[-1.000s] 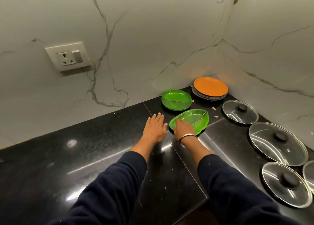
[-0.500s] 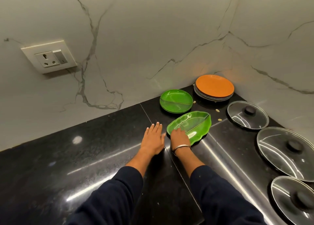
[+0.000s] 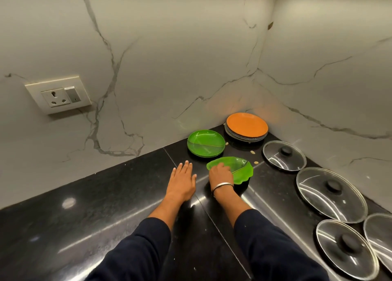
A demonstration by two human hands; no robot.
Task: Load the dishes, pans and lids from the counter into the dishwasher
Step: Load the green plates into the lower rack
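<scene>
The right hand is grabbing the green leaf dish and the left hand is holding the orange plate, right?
Not quite. In the head view the left hand lies flat on the black counter, away from the orange plate. The right hand does grip the green leaf dish.

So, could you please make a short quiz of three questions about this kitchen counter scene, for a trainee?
1. True or false: the right hand grips the leaf-shaped green dish.
2. What lies flat on the black counter beside it?
A. left hand
B. a spoon
C. a sponge
3. What colour is the top plate of the corner stack?

Key: 1 true; 2 A; 3 orange.
</scene>
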